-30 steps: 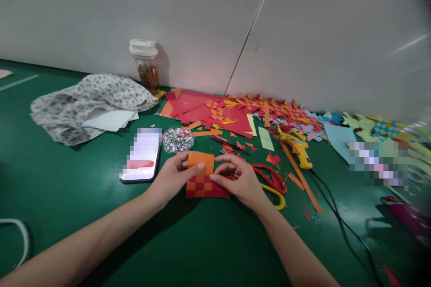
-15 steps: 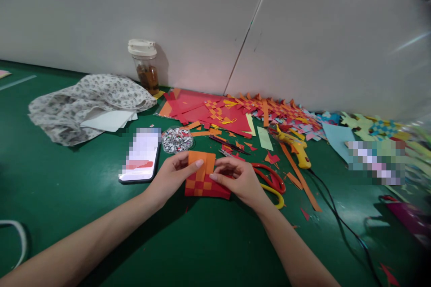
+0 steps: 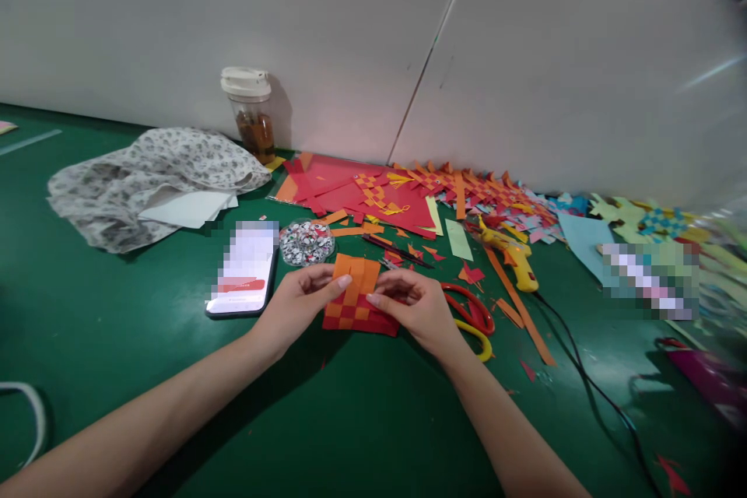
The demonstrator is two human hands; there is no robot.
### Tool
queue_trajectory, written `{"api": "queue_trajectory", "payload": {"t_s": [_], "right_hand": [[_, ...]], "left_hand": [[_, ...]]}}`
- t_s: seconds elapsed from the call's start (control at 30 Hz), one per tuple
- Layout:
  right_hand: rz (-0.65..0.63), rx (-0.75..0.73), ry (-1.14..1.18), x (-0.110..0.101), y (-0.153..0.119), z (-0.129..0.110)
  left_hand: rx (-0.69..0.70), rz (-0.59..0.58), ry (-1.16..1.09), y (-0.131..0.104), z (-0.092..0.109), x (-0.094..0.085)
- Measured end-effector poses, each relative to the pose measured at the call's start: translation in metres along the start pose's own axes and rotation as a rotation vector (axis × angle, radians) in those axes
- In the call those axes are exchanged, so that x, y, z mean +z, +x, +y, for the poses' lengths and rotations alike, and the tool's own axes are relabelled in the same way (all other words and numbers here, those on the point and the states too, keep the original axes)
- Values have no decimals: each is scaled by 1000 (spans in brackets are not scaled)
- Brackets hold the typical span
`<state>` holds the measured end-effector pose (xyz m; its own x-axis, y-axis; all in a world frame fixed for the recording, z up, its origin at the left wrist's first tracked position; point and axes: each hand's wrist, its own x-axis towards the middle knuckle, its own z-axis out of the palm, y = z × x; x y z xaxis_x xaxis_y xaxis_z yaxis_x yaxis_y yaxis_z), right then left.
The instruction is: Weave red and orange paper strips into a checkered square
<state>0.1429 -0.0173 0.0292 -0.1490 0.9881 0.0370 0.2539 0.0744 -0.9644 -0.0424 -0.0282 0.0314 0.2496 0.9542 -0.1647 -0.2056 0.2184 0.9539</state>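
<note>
Orange and red paper strips, woven into a checkered piece [image 3: 353, 317], are held up just above the green table, the orange strips at the top. My left hand [image 3: 303, 297] pinches its left side, thumb lying over the orange strips. On the right side, my right hand [image 3: 412, 299] grips it between thumb and fingers, near the red part. Scissors with red and yellow handles [image 3: 479, 341] lie right beside my right hand, their blades partly hidden behind it. A round clear case of small black and white pieces [image 3: 306, 243] is behind my left hand.
A phone [image 3: 242, 268] lies left of my left hand. Farther back are a patterned cloth [image 3: 157, 179], a lidded cup [image 3: 250, 117] and red paper sheets [image 3: 327, 180]. To the right, a yellow glue gun [image 3: 513, 253] trails a black cord among paper scraps on the green table [image 3: 350, 420].
The woven piece has shifted slightly up and to the right at its top and is tilted a little. Both hands have moved only slightly and still hold it.
</note>
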Motion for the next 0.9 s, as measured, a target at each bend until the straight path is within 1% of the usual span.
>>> {"api": "queue_trajectory", "payload": {"t_s": [0.13,0.27,0.4,0.53,0.6,0.73,0.9], "right_hand": [[41,12,-18,0,0,-1],[34,26,-41,0,0,-1],[44,22,-22,-1,0,0],[49,17,0,-2,1,0],[39,34,9,-2,1,0],[-14,48,13,-3,0,-1],[-92,30,-21,-2,-3,-4]], "left_hand": [[-3,-13,-25,2,-1,0],[-13,6,-1,2,-3,-1],[7,4,6,2,-5,-1],[-31,-7,-17,2,-7,-2],[-40,-6,-15,2,-7,-2],[-1,10,10,2,-5,-1],[49,81,-20,1,-2,-1]]}}
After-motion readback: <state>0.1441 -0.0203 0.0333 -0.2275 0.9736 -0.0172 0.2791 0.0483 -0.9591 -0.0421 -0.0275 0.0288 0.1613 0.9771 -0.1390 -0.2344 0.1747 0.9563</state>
